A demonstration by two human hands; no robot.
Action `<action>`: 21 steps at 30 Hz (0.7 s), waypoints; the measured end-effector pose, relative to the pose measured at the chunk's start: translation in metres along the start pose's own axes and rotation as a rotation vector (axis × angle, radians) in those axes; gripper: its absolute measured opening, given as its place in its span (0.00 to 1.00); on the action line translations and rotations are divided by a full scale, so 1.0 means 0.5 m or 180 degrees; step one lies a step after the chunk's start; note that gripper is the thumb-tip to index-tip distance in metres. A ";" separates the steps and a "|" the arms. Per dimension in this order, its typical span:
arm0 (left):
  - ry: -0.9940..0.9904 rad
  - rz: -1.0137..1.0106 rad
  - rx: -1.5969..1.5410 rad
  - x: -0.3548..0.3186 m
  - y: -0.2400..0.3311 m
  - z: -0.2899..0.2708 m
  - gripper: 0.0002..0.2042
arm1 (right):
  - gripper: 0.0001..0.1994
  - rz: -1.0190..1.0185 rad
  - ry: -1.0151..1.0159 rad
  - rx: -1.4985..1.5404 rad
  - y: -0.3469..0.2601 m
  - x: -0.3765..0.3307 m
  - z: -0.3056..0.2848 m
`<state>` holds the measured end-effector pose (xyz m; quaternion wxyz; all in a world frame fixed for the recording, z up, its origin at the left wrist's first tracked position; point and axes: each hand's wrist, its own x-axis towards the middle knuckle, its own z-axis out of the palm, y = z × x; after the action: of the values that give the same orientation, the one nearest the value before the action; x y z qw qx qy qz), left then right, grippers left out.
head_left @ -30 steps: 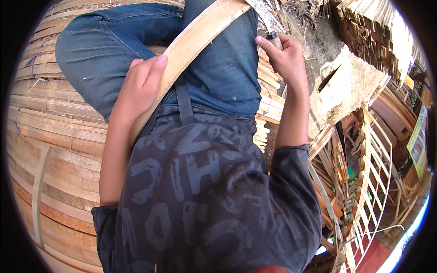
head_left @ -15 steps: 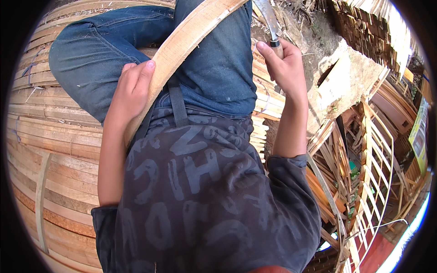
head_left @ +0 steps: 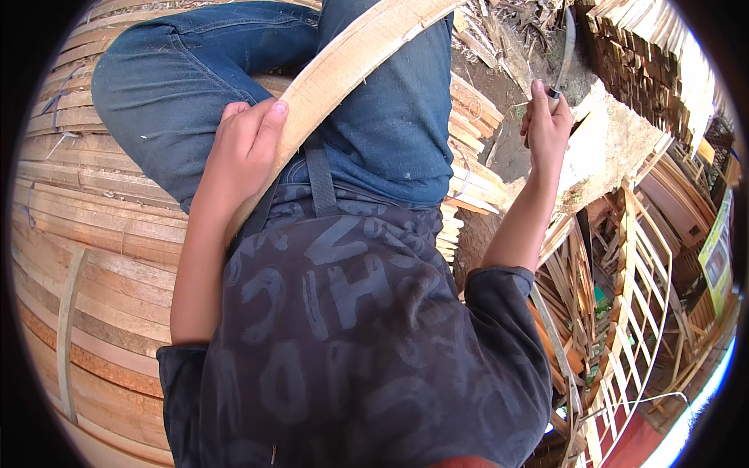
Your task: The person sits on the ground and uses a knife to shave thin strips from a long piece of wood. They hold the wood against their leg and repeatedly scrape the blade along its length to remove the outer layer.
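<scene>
My left hand (head_left: 246, 148) is closed on the edge of a long pale wooden plank (head_left: 343, 76), thumb on its upper face. The plank slants from beside my waist up across my thighs, past the top edge of the view; it looks curved here. Its right edge is rough and splintered. Out to the right, my right hand (head_left: 548, 125) grips the handle of a long-bladed knife (head_left: 567, 54), like a machete, with a dark collar. The blade points away from me, well apart from the plank.
Bundled wooden slats (head_left: 101, 199) lie under and left of me. A pale block (head_left: 612, 152) stands right of my right forearm. Farther right are a slatted wooden frame (head_left: 628, 312), scrap strips (head_left: 573, 300) and a stack of slats (head_left: 655, 58).
My right hand has swung out to the right with the knife, away from the plank. My left hand keeps its hold on the plank; the whole view has shifted slightly.
</scene>
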<state>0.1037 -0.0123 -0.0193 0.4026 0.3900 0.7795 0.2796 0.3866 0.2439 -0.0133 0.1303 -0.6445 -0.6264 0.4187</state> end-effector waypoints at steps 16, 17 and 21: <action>-0.0281 -0.0070 -0.0191 -0.030 0.071 -0.075 0.12 | 0.10 -0.1034 -0.0324 0.0287 -0.044 -0.086 0.178; -0.0352 -0.0122 -0.0138 -0.033 0.073 -0.081 0.12 | 0.10 -0.1055 -0.0293 0.0189 -0.047 -0.090 0.175; -0.0520 -0.0229 -0.0103 -0.042 0.061 -0.088 0.11 | 0.10 -0.1328 -0.0172 -0.0230 -0.075 -0.113 0.179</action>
<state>0.0862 -0.0189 0.0350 0.4809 0.3768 0.7529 0.2448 0.3051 0.1670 -0.0211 0.1741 -0.4936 -0.7641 0.3771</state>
